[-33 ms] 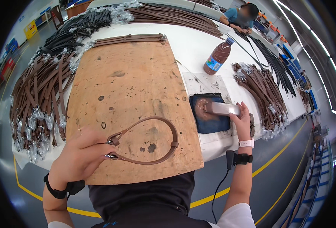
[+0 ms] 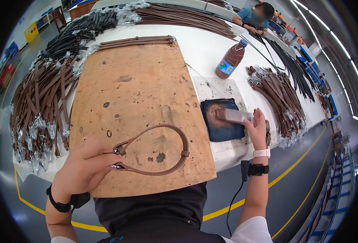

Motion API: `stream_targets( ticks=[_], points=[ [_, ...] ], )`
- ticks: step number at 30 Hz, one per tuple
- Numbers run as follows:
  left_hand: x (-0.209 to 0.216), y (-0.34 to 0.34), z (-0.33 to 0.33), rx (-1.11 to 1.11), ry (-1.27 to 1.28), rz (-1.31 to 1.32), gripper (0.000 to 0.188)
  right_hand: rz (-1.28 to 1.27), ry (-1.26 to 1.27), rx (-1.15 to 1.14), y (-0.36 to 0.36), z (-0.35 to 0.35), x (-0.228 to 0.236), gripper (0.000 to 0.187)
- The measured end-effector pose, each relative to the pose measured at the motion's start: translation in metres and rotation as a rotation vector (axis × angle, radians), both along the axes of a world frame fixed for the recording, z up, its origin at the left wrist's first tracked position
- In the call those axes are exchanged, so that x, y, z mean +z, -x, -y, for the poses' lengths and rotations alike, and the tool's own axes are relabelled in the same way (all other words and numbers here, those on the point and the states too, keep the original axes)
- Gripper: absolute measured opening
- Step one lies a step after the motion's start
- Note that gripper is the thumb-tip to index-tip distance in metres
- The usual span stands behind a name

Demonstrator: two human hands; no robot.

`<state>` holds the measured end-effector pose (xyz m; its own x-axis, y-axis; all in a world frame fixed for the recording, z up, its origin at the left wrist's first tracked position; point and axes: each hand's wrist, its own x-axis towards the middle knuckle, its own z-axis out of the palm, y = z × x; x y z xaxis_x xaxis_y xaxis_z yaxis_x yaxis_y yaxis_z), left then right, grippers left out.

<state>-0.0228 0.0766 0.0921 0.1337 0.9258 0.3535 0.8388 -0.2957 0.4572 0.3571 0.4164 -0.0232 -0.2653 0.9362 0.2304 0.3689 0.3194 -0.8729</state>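
My left hand, at the left front of the wooden board, pinches the metal hardware ends of a brown leather strap. The strap curves into a loop above the board, with a brown keeper band on its right side. My right hand is around the right end of a translucent rectangular block, its thumb in front and fingers behind. The block's brown far end rests on a dark blue cloth pad with a wet brown stain.
A bottle of brown liquid stands behind the pad. Brown straps with plastic-wrapped hardware lie left, and another bundle lies right. Several straps cross the board's far edge. A co-worker sits at the far right.
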Motion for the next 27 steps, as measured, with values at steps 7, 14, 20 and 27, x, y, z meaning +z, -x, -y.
stream_targets(
  ticks=[7,14,20,27],
  points=[
    [-0.004,-0.003,-0.001,0.053,-0.003,0.015,0.029,0.649,-0.548,0.006,0.009,0.055,0.02,0.026],
    [-0.012,-0.007,-0.003,0.102,-0.032,0.062,0.028,0.871,-0.622,-0.022,0.017,0.074,-0.016,0.036],
    [-0.018,-0.014,-0.003,0.108,-0.07,0.081,0.025,0.856,-0.591,0.052,0.029,0.079,0.008,0.037],
    [-0.019,-0.022,-0.005,0.1,-0.086,0.064,0.024,0.238,-0.465,0.44,0.091,0.177,0.083,0.043]
  ],
)
